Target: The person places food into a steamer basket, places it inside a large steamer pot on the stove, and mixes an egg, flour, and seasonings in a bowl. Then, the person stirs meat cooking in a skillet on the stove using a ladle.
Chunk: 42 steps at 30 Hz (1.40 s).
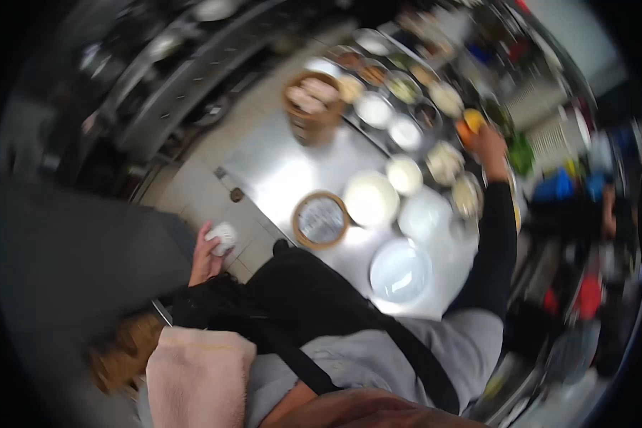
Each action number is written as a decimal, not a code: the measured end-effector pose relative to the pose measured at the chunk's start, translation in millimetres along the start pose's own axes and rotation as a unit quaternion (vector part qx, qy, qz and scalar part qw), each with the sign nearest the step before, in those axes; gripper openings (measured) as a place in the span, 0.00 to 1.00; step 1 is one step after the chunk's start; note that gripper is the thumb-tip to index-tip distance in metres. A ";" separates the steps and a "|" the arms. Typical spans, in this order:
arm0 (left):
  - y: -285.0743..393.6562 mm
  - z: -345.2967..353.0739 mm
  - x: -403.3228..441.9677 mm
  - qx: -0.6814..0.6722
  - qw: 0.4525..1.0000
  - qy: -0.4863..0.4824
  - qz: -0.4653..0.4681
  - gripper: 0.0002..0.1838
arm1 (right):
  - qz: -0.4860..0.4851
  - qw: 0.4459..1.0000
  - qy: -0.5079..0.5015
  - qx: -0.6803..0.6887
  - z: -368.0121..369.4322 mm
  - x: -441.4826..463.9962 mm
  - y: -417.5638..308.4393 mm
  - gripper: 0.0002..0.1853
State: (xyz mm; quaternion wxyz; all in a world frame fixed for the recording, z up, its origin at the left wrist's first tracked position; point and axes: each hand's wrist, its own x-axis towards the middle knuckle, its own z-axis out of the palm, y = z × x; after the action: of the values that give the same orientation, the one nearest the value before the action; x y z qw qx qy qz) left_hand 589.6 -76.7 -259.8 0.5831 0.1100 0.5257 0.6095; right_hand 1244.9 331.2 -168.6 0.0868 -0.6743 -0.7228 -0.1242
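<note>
Your left hand (205, 255) is left of the shallow steamer (321, 246), off the edge of the surface (274, 164); fingers part-curled round a white object (223, 239) (too blurred to say what it is). Your right hand (490, 150) is well beyond the shallow steamer, to its right, at an orange-and-yellow item (473, 120); fingers point down at it, but how far open they are, and whether they grip or just touch, you can't tell from this view.

Around the shallow steamer: stacked steamers (310, 132) beyond it, a large white bowl (371, 200) just beside it on the right, a glassy bowl (401, 269) to its right and nearer you.

Risks: the white object is out over the floor (253, 253), so a loose left grip could drop it there. Your right sleeve (496, 235) reaches past the bowls right of the shallow steamer; a low elbow could brush a rim and tip or spill something. Stretching that far could also make the right fingers slip or knock the item into its neighbours.
</note>
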 end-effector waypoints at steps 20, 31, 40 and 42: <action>-11.3 26.7 21.4 -0.067 0.993 -0.087 -0.042 0.33 | 0.026 0.722 -0.241 0.647 -133.8 -147.9 -194.7 0.20; -18.9 60.4 23.9 -0.074 0.977 -0.193 -0.057 0.33 | -0.075 0.908 -0.269 0.312 -32.1 -228.7 -362.0 0.17; -18.2 53.3 13.1 -0.080 0.981 -0.171 -0.035 0.33 | 0.013 0.816 -0.329 0.476 -54.0 -251.5 -342.7 0.17; -20.0 54.5 12.5 -0.078 0.981 -0.172 -0.039 0.34 | -0.040 0.839 -0.303 0.451 -44.9 -258.7 -350.1 0.16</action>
State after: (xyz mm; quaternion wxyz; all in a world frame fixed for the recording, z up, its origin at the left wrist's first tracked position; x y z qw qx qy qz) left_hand 638.5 -43.1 -258.1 0.6950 0.1469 0.3720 0.5975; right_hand 913.8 50.3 -223.4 0.1528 -0.5352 -0.7152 0.4227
